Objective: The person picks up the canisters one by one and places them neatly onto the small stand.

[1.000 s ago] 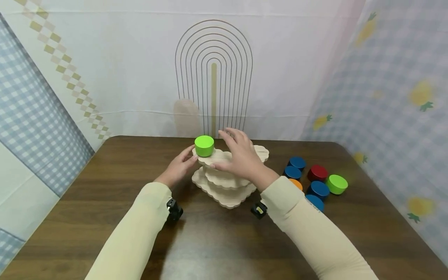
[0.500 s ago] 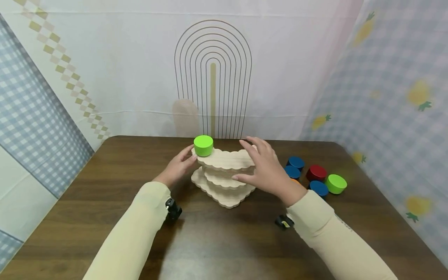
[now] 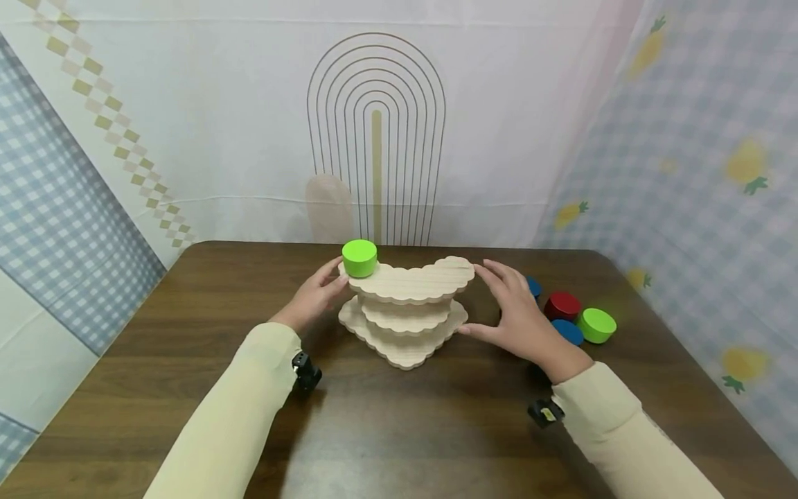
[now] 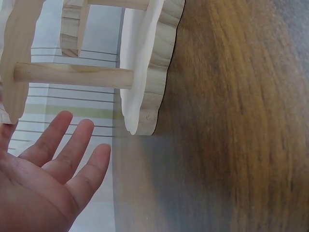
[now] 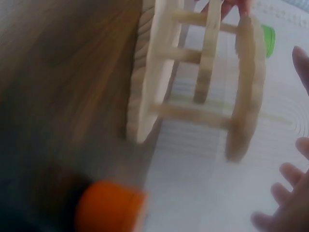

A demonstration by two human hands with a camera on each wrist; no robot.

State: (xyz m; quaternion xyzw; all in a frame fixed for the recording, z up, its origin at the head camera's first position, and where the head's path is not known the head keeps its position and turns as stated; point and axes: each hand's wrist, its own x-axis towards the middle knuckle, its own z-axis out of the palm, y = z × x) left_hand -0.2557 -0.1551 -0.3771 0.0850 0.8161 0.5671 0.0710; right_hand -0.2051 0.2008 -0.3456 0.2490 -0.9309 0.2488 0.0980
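A pale wooden tiered stand [image 3: 411, 283] with scalloped edges stands at mid-table in the head view. On the left end of its top tier sits a lime green cylinder [image 3: 359, 258]. My left hand [image 3: 314, 294] touches that end, its thumb and index finger at the board's edge. Three loose, spread fingers [image 4: 72, 154] show below the board in the left wrist view; the contact itself is mostly out of frame. My right hand [image 3: 520, 315] is just right of the stand, fingers spread and nothing held. Whether its fingertips touch the wood, I cannot tell.
Right of the stand, red [image 3: 563, 305], blue [image 3: 567, 332] and green [image 3: 597, 326] cylinders stand on the brown table [image 3: 399, 430], partly behind my right hand. An orange cylinder [image 5: 111, 208] appears blurred in the right wrist view. Patterned cloth [image 3: 249, 138] hangs behind the table.
My right hand has moved right, from over the stand's top tier to beside its right end, uncovering the tier and hiding some cylinders. The left hand and green cylinder stay nearly put.
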